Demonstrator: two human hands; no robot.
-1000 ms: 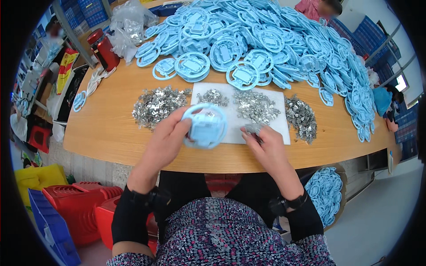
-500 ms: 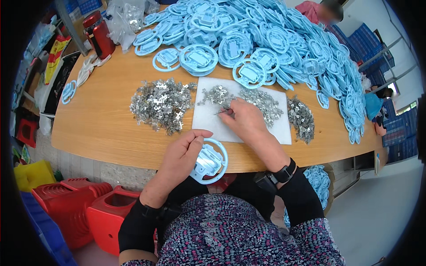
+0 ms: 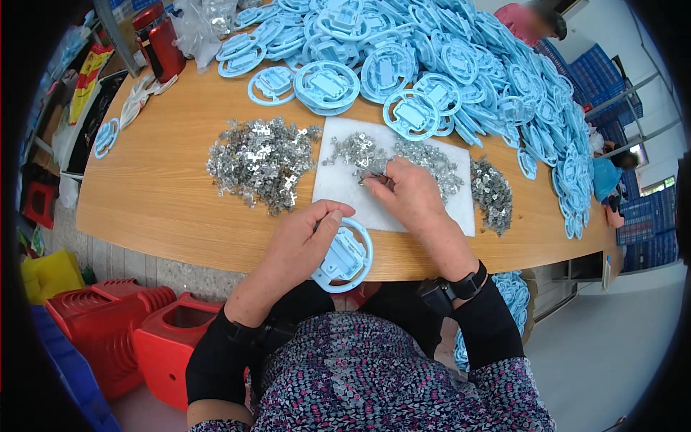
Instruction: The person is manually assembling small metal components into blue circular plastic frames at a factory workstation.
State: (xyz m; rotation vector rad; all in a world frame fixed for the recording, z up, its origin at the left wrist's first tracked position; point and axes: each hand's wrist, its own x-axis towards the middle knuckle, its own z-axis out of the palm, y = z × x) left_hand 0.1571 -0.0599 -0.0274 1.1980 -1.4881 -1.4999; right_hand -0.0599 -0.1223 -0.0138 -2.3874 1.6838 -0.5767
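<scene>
My left hand (image 3: 302, 241) grips a light blue round plastic frame (image 3: 345, 258) and holds it at the table's near edge, over my lap. My right hand (image 3: 407, 193) rests on the white foam sheet (image 3: 338, 189), its fingertips pinched in a small heap of silver metal clips (image 3: 354, 153); whether a clip is between them I cannot make out. A larger heap of the same clips (image 3: 255, 162) lies on the wood to the left of the sheet, and a third heap (image 3: 492, 194) lies at the sheet's right edge.
A big pile of blue round frames (image 3: 461, 65) covers the far and right side of the wooden table (image 3: 158, 194). Red stools (image 3: 137, 331) and a yellow bin (image 3: 47, 277) stand at my left. More blue frames (image 3: 515, 291) sit in a box at my right. A person (image 3: 529, 20) is beyond the table.
My left hand has brought the blue frame down from the foam sheet to the table's near edge. My right hand has reached forward into the small clip heap on the sheet.
</scene>
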